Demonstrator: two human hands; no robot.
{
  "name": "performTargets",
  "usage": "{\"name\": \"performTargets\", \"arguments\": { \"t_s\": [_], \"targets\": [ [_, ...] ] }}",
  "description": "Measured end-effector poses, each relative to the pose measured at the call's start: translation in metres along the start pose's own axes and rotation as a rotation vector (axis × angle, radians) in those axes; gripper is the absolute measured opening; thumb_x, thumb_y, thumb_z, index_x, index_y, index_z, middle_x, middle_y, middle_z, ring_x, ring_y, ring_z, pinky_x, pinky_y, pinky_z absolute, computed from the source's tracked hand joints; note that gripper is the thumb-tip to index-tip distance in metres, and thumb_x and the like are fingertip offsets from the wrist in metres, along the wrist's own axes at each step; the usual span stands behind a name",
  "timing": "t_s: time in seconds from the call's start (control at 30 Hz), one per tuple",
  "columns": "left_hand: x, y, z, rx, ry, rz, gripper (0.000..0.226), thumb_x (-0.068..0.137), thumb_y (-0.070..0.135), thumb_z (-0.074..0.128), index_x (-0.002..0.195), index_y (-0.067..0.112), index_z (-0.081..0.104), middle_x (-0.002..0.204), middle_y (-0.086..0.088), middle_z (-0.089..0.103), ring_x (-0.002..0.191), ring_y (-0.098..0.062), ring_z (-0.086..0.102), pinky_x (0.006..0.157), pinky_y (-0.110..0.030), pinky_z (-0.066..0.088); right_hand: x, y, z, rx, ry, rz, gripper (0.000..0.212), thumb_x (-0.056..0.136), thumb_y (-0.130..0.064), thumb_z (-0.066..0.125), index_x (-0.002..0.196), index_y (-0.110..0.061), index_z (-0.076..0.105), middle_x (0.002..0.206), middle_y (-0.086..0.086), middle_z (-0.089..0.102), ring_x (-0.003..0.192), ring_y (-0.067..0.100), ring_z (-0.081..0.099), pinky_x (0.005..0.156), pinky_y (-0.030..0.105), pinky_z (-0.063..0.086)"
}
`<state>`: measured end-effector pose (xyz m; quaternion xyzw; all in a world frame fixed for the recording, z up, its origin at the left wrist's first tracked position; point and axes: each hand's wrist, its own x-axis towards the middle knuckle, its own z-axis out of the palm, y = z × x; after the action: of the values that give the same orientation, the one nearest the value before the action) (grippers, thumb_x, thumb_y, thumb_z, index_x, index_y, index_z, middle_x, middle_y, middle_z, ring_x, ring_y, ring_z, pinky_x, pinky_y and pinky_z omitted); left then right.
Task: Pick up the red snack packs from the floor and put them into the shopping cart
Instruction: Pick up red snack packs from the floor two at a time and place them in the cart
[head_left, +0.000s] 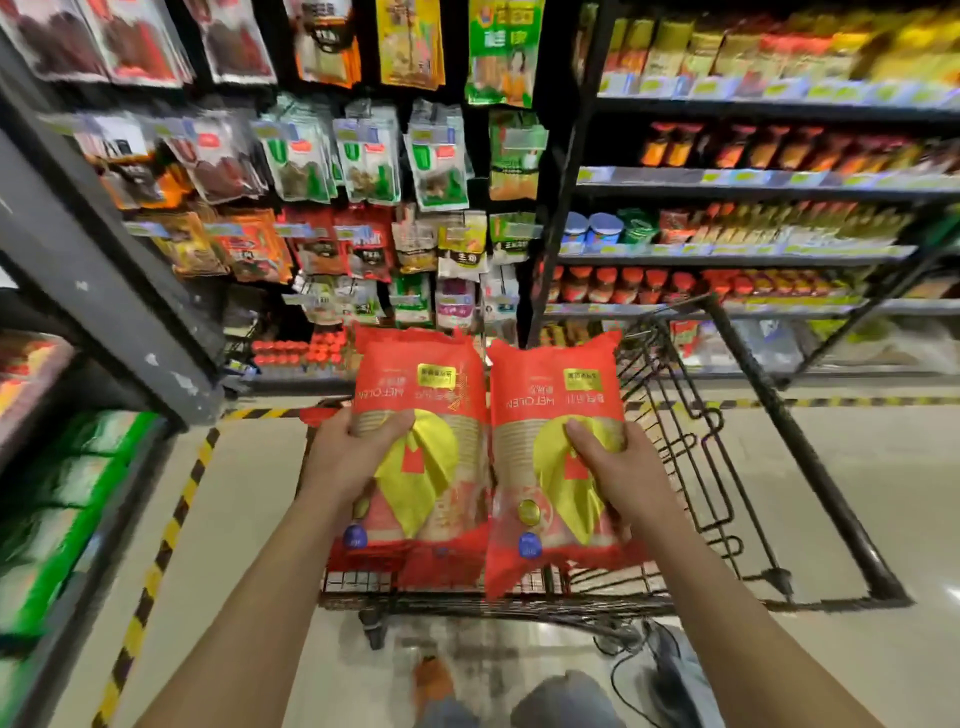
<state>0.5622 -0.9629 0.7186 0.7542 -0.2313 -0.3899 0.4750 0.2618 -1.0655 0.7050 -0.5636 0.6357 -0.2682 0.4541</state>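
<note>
Red snack packs (431, 467), gold-emblemed, side by side over the cart (670, 395)

Shopping cart (691, 457) floor hidden behind snack packs (422, 441).

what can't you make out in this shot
Head view only.
1. Inside of the shopping cart: mostly hidden by the left pack and right pack.
2. Fingers, apart from the thumbs, of the left hand and right hand: behind the packs.
3. Green goods at the left: blurred.
4. Shelf price tags: too small to read.
</note>
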Motion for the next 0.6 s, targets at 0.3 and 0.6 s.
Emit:
{"name": "performTargets", "arguments": {
  "t_s": [0.3, 0.6],
  "targets": [
    [0.081, -0.039, 0.033, 0.129, -0.010, -0.177, 0.054, 0.072, 0.054, 0.094, 0.115, 0.033, 0.069, 0.106, 0.005, 0.079, 0.091, -0.016, 0.076, 0.085, -0.039, 0.063, 0.083, 0.047, 0.049, -0.099, -0.060, 0.177, 0.068, 0.083, -0.067, 0.079, 0.127, -0.019, 0.061, 0.111, -0.001, 0.075, 0.094, 0.018, 0.072, 0.086, 0.038, 0.057],
    [0.104, -0.074, 0.059, 0.182, 0.009, -0.285, 0.068, 0.089, 0.041, 0.086, 0.147, 0.022, 0.055, 0.121, 0.003, 0.070, 0.091, -0.009, 0.065, 0.087, -0.030, 0.050, 0.122, 0.090, 0.083, -0.114, -0.121, 0.303, 0.074, 0.085, -0.066, 0.078, 0.139, -0.019, 0.058, 0.117, -0.002, 0.070, 0.112, 0.025, 0.069, 0.101, 0.045, 0.055]
  ]
}}
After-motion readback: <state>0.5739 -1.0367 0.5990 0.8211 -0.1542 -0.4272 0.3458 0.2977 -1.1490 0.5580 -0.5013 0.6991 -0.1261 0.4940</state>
